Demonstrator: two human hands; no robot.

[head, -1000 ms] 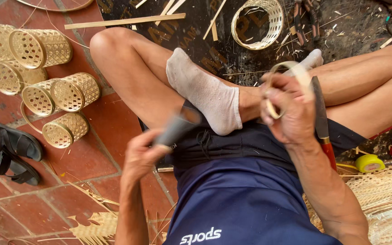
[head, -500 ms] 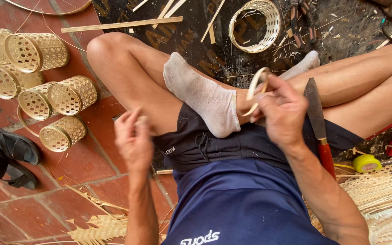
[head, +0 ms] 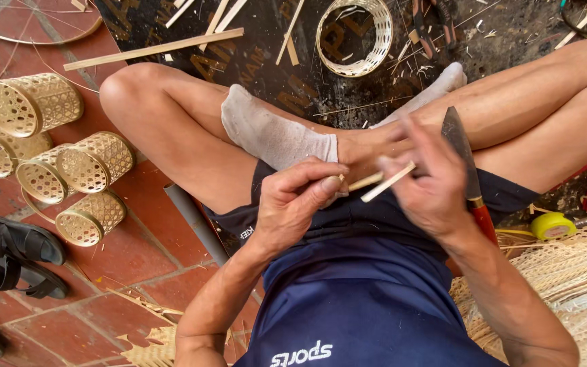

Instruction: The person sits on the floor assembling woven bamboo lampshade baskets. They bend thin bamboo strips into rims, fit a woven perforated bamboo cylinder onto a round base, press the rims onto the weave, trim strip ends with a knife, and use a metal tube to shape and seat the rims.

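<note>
Left hand pinching one bamboo strip; blurred right hand gripping another strip, ends meeting between them above the lap.

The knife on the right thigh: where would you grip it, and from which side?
Probably by the red handle, coming from the person's right. The knife lies along the thigh with its dark blade pointing away from the body, and the right hand covers its left side. The handle end sits nearest the waist, clear of the edge.
</note>
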